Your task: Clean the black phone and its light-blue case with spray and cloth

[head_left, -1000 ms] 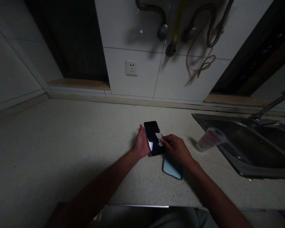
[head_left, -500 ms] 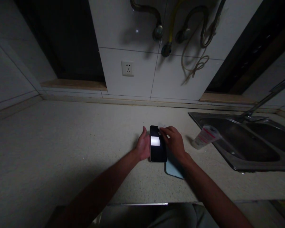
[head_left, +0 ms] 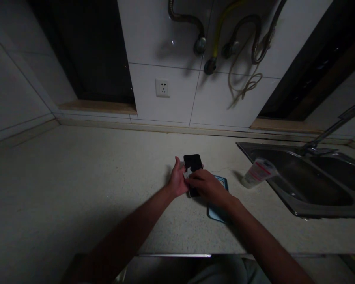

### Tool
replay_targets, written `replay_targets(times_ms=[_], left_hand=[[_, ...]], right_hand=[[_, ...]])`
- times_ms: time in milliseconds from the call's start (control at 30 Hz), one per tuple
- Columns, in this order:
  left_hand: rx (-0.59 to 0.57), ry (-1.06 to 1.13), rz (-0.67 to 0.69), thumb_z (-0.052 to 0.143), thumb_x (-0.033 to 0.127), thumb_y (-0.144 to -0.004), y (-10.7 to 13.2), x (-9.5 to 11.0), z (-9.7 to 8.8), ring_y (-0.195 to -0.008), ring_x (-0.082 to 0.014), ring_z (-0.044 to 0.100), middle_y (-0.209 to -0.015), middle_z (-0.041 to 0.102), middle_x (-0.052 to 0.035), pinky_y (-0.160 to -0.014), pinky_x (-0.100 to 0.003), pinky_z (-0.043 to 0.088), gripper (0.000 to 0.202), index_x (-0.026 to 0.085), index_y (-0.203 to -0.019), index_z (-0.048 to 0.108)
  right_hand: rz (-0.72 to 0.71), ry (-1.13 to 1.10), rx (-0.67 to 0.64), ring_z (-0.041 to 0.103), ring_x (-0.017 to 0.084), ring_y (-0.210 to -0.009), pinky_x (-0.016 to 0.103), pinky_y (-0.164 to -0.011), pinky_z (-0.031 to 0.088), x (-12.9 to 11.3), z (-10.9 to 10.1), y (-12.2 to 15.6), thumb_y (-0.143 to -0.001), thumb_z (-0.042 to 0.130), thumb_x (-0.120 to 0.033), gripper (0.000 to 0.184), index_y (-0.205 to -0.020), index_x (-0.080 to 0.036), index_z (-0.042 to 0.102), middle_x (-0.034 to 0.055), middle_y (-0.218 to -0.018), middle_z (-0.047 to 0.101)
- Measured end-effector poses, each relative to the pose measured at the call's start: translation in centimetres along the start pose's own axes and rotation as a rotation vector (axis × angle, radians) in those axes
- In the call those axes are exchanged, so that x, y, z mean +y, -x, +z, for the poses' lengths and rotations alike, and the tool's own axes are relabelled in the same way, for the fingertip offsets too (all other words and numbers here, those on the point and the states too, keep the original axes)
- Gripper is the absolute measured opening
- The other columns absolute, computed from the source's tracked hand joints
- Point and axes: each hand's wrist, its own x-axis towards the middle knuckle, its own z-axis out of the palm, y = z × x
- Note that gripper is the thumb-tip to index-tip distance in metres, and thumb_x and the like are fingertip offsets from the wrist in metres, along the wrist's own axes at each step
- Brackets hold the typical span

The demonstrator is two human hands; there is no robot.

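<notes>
My left hand [head_left: 177, 182] cradles a black smartphone [head_left: 193, 161] from below and its left side, the thumb sticking up and fingertips showing at the far edge. The dark screen faces up. Lying across the lower part of the screen, my right hand [head_left: 205, 184] pinches a small whitish piece, like a tissue or wipe [head_left: 189, 172], against the glass near the left edge. Partly hidden under my right wrist, a light blue phone case [head_left: 216, 213] rests on the counter.
A clear plastic cup [head_left: 258, 173] with red print stands right of my hands, beside the metal double sink [head_left: 301, 177] and its tap [head_left: 328, 132]. Behind the pale counter [head_left: 91, 177], a tiled wall carries a socket [head_left: 162, 88], pipes and hoses [head_left: 256, 35].
My right hand has slid left and downward over the screen from the phone's upper right edge. The white patch on the screen is gone. More of the blue case shows.
</notes>
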Motion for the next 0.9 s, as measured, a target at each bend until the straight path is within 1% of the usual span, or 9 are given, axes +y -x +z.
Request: replay_targets(times_ms=[133, 300, 400, 467, 567, 633, 733, 833, 900], left_hand=[[-0.023, -0.004, 0.033, 0.038, 0.079, -0.085, 0.0, 0.9, -0.1, -0.107, -0.0334, 0.067, -0.112, 0.071, -0.0192, -0.092, -0.046, 0.050, 0.080, 0.012, -0.119, 0.066], [-0.040, -0.010, 0.039, 0.038, 0.076, -0.088, 0.1, 1.1, 0.1, -0.107, -0.0335, 0.066, -0.113, 0.071, -0.0187, -0.094, -0.048, 0.049, 0.078, 0.012, -0.122, 0.065], [-0.076, -0.005, 0.023, 0.034, 0.075, -0.089, 0.2, 0.8, 0.3, -0.109, -0.0327, 0.065, -0.112, 0.071, -0.0183, -0.097, -0.048, 0.047, 0.079, 0.012, -0.124, 0.064], [-0.088, -0.005, 0.011, 0.034, 0.074, -0.090, 0.2, 0.5, 0.5, -0.109, -0.0318, 0.065, -0.113, 0.071, -0.0176, -0.099, -0.047, 0.046, 0.077, 0.013, -0.128, 0.063], [-0.110, 0.000, -0.004, 0.036, 0.071, -0.092, 0.3, 0.1, 1.0, -0.112, -0.0306, 0.065, -0.117, 0.070, -0.0167, -0.103, -0.046, 0.044, 0.074, 0.014, -0.133, 0.060], [-0.123, 0.004, -0.004, 0.034, 0.069, -0.093, 0.2, -0.1, 1.2, -0.115, -0.0300, 0.063, -0.120, 0.069, -0.0165, -0.105, -0.045, 0.042, 0.073, 0.014, -0.135, 0.058], [-0.111, 0.011, 0.025, 0.031, 0.067, -0.095, 0.0, -0.2, 1.2, -0.120, -0.0285, 0.061, -0.125, 0.068, -0.0156, -0.107, -0.044, 0.041, 0.071, 0.016, -0.138, 0.056], [-0.073, 0.019, 0.034, 0.028, 0.065, -0.097, -0.2, 0.0, 0.8, -0.122, -0.0265, 0.061, -0.127, 0.067, -0.0149, -0.106, -0.042, 0.044, 0.069, 0.017, -0.140, 0.054], [-0.050, 0.024, -0.008, 0.026, 0.067, -0.096, -0.3, 0.2, 0.5, -0.121, -0.0265, 0.062, -0.128, 0.066, -0.0168, -0.103, -0.040, 0.046, 0.074, 0.014, -0.139, 0.054]], right_hand=[[-0.003, 0.021, 0.002, 0.060, 0.023, -0.084, 0.037, -0.074, 0.046, 0.6, -0.4, 1.6, -0.096, 0.047, -0.020, 0.031, -0.111, -0.021, 0.074, 0.0109, -0.091, 0.070], [0.205, 0.082, 0.127, 0.060, 0.025, -0.081, 0.039, -0.072, 0.048, 2.0, -0.8, 2.1, -0.099, 0.047, -0.028, 0.031, -0.115, -0.020, 0.073, 0.0129, -0.088, 0.068], [0.260, 0.087, 0.189, 0.061, 0.026, -0.083, 0.039, -0.073, 0.051, 2.4, -0.6, 1.9, -0.100, 0.045, -0.030, 0.034, -0.117, -0.019, 0.072, 0.0135, -0.091, 0.069], [0.297, 0.118, 0.232, 0.063, 0.027, -0.091, 0.041, -0.078, 0.053, 2.6, -0.3, 1.6, -0.100, 0.044, -0.030, 0.034, -0.119, -0.020, 0.071, 0.0135, -0.099, 0.070], [0.356, 0.215, 0.332, 0.058, 0.031, -0.117, 0.048, -0.095, 0.051, 2.9, 0.4, 0.9, -0.100, 0.044, -0.030, 0.035, -0.126, -0.019, 0.066, 0.0162, -0.128, 0.064], [0.329, 0.255, 0.356, 0.049, 0.032, -0.133, 0.052, -0.107, 0.044, 3.1, 1.0, 0.2, -0.101, 0.042, -0.025, 0.037, -0.131, -0.016, 0.062, 0.0179, -0.142, 0.056], [0.214, 0.252, 0.274, 0.039, 0.030, -0.144, 0.055, -0.116, 0.035, 2.9, 1.9, -0.6, -0.102, 0.039, -0.021, 0.040, -0.136, -0.011, 0.056, 0.0190, -0.148, 0.051], [0.107, 0.238, 0.162, 0.033, 0.030, -0.148, 0.055, -0.119, 0.033, 2.2, 2.6, -1.0, -0.102, 0.044, -0.030, 0.048, -0.144, -0.008, 0.048, 0.0213, -0.153, 0.042], [0.026, 0.241, 0.092, 0.030, 0.030, -0.149, 0.055, -0.119, 0.032, 1.6, 2.6, -1.1, -0.101, 0.046, -0.035, 0.052, -0.146, -0.007, 0.045, 0.0209, -0.155, 0.039]])
